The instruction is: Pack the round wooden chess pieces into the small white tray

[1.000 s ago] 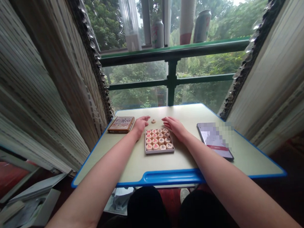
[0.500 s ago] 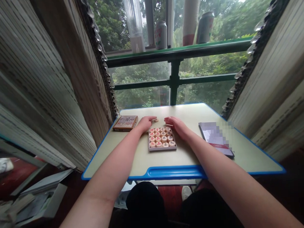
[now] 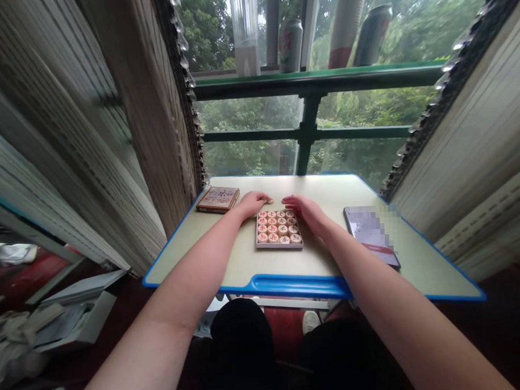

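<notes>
A shallow box (image 3: 280, 246) sits on the table, filled with rows of round wooden Chinese chess pieces (image 3: 283, 229) marked in red and dark characters. Beyond its far left corner is my left hand (image 3: 254, 203), fingers closed at the tips on one small pale chess piece (image 3: 270, 201). The face of that piece cannot be read. My right hand (image 3: 303, 208) rests at the box's far right corner, its fingers extended and slightly apart, holding nothing. Part of the box's right edge lies close to this hand.
A patterned box lid (image 3: 218, 199) lies at the table's back left. On the right is a dark flat tablet-like object (image 3: 371, 236), partly blurred. The table (image 3: 228, 264) has a blue rim. Cans (image 3: 290, 46) and cup stacks stand on the green window rail (image 3: 324, 79).
My left fingers have bent in and closed round the lone piece behind the box. The right hand stays almost where it was. The whole view has shifted slightly.
</notes>
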A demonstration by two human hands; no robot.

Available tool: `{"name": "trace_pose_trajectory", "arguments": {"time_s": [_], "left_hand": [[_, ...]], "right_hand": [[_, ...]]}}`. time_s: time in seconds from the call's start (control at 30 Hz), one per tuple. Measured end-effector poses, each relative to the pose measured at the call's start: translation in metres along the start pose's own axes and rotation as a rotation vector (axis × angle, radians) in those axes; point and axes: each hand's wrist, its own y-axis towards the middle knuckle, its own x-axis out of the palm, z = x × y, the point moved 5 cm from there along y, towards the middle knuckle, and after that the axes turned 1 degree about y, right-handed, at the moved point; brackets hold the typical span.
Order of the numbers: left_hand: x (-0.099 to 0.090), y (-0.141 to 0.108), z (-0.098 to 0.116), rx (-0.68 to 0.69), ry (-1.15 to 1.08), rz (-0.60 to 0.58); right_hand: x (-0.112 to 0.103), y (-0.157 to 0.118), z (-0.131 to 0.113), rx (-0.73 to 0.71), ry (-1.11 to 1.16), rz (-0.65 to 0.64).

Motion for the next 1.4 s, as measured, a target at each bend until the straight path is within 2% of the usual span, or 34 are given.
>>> {"name": "trace_pose_trajectory", "arguments": {"time_s": [0.23, 0.43, 0.53, 0.63, 0.73, 0.87, 0.97, 1.17, 1.4], "left_hand": [[0.002, 0.002, -0.003, 0.011, -0.070, 0.000], [-0.002, 0.003, -0.010, -0.066, 0.018, 0.074], [-0.002, 0.004, -0.009, -0.072, -0.077, 0.122], [-0.004, 0.001, -0.005, -0.081, -0.275, 0.190], [-0.005, -0.006, 0.010, -0.032, -0.389, 0.204], [0.001, -0.017, 0.034, 0.047, -0.514, 0.077], [0.008, -0.025, 0.047, 0.081, -0.561, -0.045], [0.009, -0.036, 0.054, 0.113, -0.584, -0.107], [0.005, -0.040, 0.057, 0.111, -0.563, -0.175]], "right_hand": [[-0.002, 0.000, 0.000, 0.011, -0.050, -0.009], [0.001, -0.005, -0.005, -0.004, -0.085, -0.023], [0.001, -0.005, -0.005, -0.033, -0.116, -0.025], [-0.003, -0.002, -0.007, -0.133, -0.211, 0.021], [-0.011, 0.000, -0.015, -0.327, -0.404, 0.107], [-0.010, -0.005, -0.028, -0.568, -0.620, 0.135], [-0.004, -0.014, -0.036, -0.660, -0.687, 0.095], [0.002, -0.029, -0.044, -0.644, -0.691, 0.002], [-0.003, -0.031, -0.042, -0.494, -0.569, -0.024]]}}
